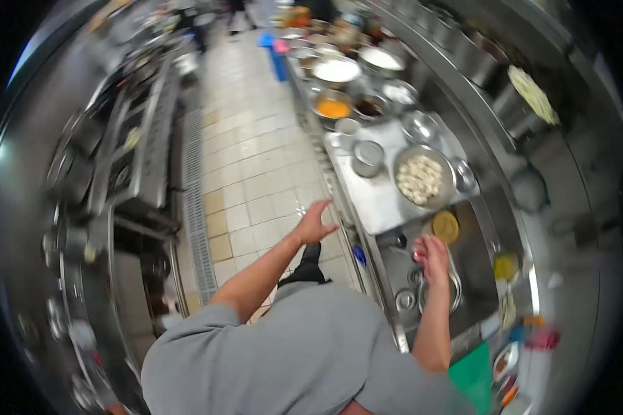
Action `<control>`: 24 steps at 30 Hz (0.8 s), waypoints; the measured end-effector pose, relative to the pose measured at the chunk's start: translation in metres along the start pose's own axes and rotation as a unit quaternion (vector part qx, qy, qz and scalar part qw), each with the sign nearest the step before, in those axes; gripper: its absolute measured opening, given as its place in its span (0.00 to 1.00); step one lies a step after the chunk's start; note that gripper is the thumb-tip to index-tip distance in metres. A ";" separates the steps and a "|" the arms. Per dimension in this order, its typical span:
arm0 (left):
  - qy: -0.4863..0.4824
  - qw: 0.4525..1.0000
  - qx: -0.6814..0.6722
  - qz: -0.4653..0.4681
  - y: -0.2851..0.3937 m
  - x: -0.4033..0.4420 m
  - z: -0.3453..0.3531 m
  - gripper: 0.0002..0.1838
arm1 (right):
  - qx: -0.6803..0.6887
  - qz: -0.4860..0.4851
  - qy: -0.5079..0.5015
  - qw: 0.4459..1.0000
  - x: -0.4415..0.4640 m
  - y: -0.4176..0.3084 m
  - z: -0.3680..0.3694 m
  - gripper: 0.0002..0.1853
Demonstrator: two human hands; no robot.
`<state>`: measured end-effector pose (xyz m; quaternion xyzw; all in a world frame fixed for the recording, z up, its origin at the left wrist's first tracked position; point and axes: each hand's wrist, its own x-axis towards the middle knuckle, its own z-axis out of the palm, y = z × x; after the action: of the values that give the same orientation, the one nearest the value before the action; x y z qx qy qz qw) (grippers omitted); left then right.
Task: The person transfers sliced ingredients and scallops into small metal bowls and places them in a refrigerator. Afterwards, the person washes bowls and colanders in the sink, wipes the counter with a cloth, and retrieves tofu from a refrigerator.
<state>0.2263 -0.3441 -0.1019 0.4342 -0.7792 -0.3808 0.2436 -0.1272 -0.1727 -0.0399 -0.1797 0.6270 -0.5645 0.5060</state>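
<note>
My left hand is held out over the tiled floor, close to the counter's front edge, with thumb and fingers apart and nothing in it. Over the metal sink hangs my right hand, fingers loosely bent and somewhat blurred; I see nothing held in it. Beneath its wrist is a round metal bowl, partly hidden by the arm. A small metal cup stands left of that bowl. Just beyond the right hand sits a round yellowish-brown container. Farther back, a metal bowl holds pale, chunky pieces.
A white board carries the bowl and a metal pot. Bowls with orange and white contents stand beyond. A green board lies at lower right. Stoves line the left, beside a floor drain. Another person's legs show far ahead.
</note>
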 end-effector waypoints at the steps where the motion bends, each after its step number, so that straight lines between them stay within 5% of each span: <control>1: -0.022 0.999 0.015 0.027 0.012 0.035 -0.004 0.47 | -0.015 0.012 0.006 1.000 0.004 0.001 0.013 0.11; 8: -0.095 0.933 0.294 0.184 0.046 0.257 0.006 0.57 | -0.039 -0.003 0.023 0.999 0.000 0.013 0.102 0.13; 10: -0.191 0.935 0.263 0.141 0.061 0.281 0.005 0.56 | -0.043 -0.001 0.062 0.997 -0.008 0.021 0.112 0.14; 13: -0.170 0.915 0.302 0.207 0.060 0.275 0.007 0.49 | -0.062 -0.001 0.075 0.995 -0.022 0.039 0.111 0.16; 15: -0.174 0.893 0.257 0.325 0.104 0.237 -0.028 0.51 | -0.077 -0.029 0.117 0.990 -0.043 0.034 0.114 0.18; 16: -0.194 0.937 0.205 0.206 0.141 0.213 -0.046 0.50 | -0.090 -0.031 0.134 0.986 -0.050 0.031 0.114 0.19; 19: -0.162 0.928 0.070 0.329 0.176 0.163 -0.044 0.49 | -0.015 -0.074 0.139 0.987 -0.058 0.029 0.117 0.25; 21: -0.240 0.917 -0.151 0.280 0.186 0.138 -0.030 0.51 | -0.011 -0.083 0.153 0.985 -0.066 0.007 0.124 0.28; 24: -0.347 0.890 -0.257 0.145 0.207 0.101 0.017 0.51 | 0.180 -0.090 0.100 0.974 -0.074 0.004 0.113 0.28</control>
<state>0.0621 -0.3561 0.0596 0.0789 -0.7430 -0.6550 0.1133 0.0001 -0.1715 0.0051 -0.0842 0.5440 -0.7264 0.4114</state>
